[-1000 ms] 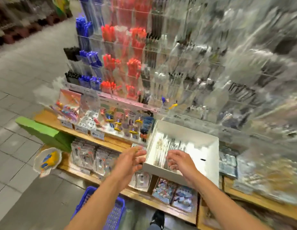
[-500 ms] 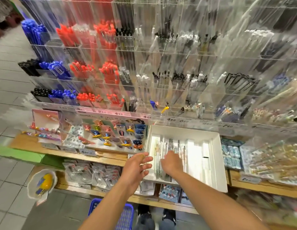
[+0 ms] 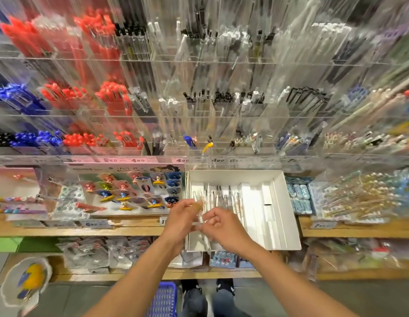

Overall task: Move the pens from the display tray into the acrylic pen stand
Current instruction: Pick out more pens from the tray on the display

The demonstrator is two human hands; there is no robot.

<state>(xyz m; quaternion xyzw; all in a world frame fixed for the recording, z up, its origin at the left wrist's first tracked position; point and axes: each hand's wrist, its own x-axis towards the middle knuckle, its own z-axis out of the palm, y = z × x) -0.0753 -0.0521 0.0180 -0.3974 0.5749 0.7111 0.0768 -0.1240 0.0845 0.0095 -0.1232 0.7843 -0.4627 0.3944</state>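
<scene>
A white display tray sits on the wooden shelf, with several slim clear pens lying in its left half. My left hand and my right hand meet over the tray's front left corner. Between them is one clear pen, held roughly upright. My left thumb and fingers pinch its upper part, and my right fingers curl around its lower end. The acrylic pen stand rises behind the tray in tiers of clear compartments holding red, blue, black and white pens.
Carded trinkets lie left of the tray and boxed pens lie to its right. Packets fill a lower shelf. A blue basket stands on the floor by my feet.
My right hand has lifted off the pens in the tray and joined my left hand, with a clear pen now between them. The camera has moved closer to the stand.
</scene>
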